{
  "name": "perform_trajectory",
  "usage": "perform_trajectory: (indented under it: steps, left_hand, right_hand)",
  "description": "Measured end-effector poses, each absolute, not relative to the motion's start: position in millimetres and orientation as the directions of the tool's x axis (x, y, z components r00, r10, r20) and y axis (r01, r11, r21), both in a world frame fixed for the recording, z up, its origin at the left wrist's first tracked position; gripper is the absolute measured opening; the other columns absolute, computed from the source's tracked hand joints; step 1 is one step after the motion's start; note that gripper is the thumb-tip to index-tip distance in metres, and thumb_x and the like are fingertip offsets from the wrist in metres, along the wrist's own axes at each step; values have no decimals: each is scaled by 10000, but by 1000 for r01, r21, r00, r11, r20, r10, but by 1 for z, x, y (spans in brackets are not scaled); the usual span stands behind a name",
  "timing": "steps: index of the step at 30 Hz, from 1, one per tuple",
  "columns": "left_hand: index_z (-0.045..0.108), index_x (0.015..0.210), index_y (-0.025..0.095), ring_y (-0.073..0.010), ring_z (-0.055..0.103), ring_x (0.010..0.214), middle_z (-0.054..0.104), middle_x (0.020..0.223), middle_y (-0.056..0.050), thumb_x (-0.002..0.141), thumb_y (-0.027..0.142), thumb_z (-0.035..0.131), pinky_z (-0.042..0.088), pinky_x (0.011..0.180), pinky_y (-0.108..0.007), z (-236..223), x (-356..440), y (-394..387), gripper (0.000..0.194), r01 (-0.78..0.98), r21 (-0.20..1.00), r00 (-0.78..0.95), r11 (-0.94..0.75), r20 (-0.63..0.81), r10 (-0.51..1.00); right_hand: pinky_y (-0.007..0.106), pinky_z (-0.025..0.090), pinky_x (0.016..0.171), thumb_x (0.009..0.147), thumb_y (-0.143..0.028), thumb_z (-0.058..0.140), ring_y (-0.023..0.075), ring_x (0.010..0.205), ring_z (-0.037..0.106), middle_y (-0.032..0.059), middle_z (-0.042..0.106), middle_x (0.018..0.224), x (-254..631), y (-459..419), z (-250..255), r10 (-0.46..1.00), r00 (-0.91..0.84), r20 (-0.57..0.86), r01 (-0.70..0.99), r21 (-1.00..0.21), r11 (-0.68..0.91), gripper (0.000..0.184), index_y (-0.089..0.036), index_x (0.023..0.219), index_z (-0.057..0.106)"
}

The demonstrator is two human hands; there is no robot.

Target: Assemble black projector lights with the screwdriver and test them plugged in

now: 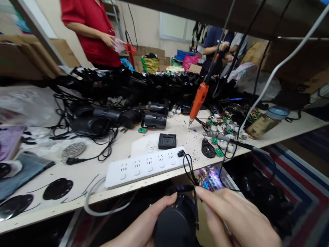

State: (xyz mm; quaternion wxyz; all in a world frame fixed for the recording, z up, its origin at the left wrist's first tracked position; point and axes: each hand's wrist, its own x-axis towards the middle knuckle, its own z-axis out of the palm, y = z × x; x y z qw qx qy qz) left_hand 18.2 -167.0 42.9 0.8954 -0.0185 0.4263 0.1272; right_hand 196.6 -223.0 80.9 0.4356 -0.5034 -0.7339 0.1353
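1. From where I stand, the left hand [151, 218] is wrapped around a rounded black device [174, 224], its thumb pressed on the upper edge.
2. The right hand [235, 214] has its fingertips pinched on a thin black part [196, 211] at the device's side (it's rather dark down there, so the part's exact shape escapes me).
3. The device is in front of the workbench [86, 171], below its near edge, between the two hands.
4. Near that edge lies a white power strip [151, 171], with a black plug [181, 153] in its right-end socket and a black cord [189, 168] hanging down near the right fingertips.
5. Just beyond the strip sits a black square block [167, 141]. Behind it, an orange power screwdriver [198, 101] is tilted, its tip near the bench top.
6. To the right are a soldering iron [232, 141], small green circuit boards [219, 152] and a lidded jar [267, 123].
7. Across the bench, a person in a red top [91, 31] holds something pale and thin.
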Motion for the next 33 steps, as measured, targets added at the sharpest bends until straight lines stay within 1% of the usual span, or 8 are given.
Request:
perform_trajectory:
  steps: [3, 5, 9, 11, 16, 23, 28, 33]
  left_hand:
    - [651, 1121, 163, -287, 713, 943, 764, 889, -99, 710, 283, 752, 560, 837, -348, 63, 5, -161, 440, -403, 294, 539, 867, -689, 485]
    - [604, 1219, 196, -289, 704, 967, 757, 962, -85, 666, 256, 777, 525, 885, -361, 76, -8, -150, 583, -412, 435, 498, 801, -629, 598]
    - [486, 1351, 304, -270, 706, 879, 754, 971, -34, 592, 205, 806, 510, 804, -340, 93, -39, -115, 830, -242, 764, 366, 599, -500, 785]
    - [521, 1315, 272, -246, 695, 834, 758, 911, -33, 604, 216, 792, 487, 717, -277, 94, -50, -93, 763, -108, 856, 293, 506, -459, 839]
    - [670, 1048, 179, -224, 661, 803, 742, 852, -44, 638, 247, 707, 420, 593, -220, 88, -65, -43, 417, 27, 908, 263, 418, -410, 873]
    - [658, 1123, 179, -260, 645, 918, 738, 918, -29, 574, 199, 710, 473, 782, -296, 83, -89, -11, 552, -91, 932, 373, 352, -296, 879]
    - [668, 1137, 182, -287, 652, 942, 740, 1007, -58, 527, 172, 715, 497, 801, -315, 89, -107, -4, 612, -131, 912, 485, 389, -283, 827]
    - [591, 1247, 185, -265, 651, 926, 717, 1081, -63, 543, 252, 737, 497, 768, -293, 89, -123, 11, 722, -67, 911, 460, 408, -335, 823]
  right_hand:
    - [280, 557, 725, 843, -97, 604, 187, 823, 659, 71, 683, 918, 182, -189, 90, 796, -237, 556, 663, -506, 551, 380, -236, 1196, 619]
    - [278, 561, 800, 871, -176, 597, 197, 932, 651, 80, 653, 1008, 173, -165, 93, 818, -292, 496, 641, -533, 552, 311, -228, 1176, 624]
    - [298, 542, 850, 940, -253, 514, 193, 981, 629, 75, 608, 1067, 156, -118, 90, 855, -322, 406, 599, -612, 516, 310, -244, 1243, 577]
    - [323, 528, 868, 953, -252, 491, 199, 987, 617, 73, 608, 1059, 146, -95, 88, 845, -326, 424, 586, -611, 532, 298, -249, 1235, 584]
    - [366, 491, 938, 952, -288, 491, 223, 1070, 582, 82, 606, 1141, 123, -51, 87, 828, -300, 474, 589, -591, 552, 314, -252, 1252, 576]
    - [340, 463, 927, 990, -269, 376, 197, 1020, 601, 75, 638, 1068, 111, -12, 82, 876, -231, 423, 537, -695, 478, 304, -216, 1122, 644]
    - [275, 450, 764, 975, -253, 409, 164, 839, 596, 24, 638, 867, 108, 5, 82, 906, -319, 280, 492, -768, 410, 279, -193, 859, 655]
    - [284, 420, 848, 1001, -293, 362, 168, 941, 574, 41, 637, 977, 112, 16, 78, 929, -324, 178, 603, -718, 348, 324, -203, 956, 670]
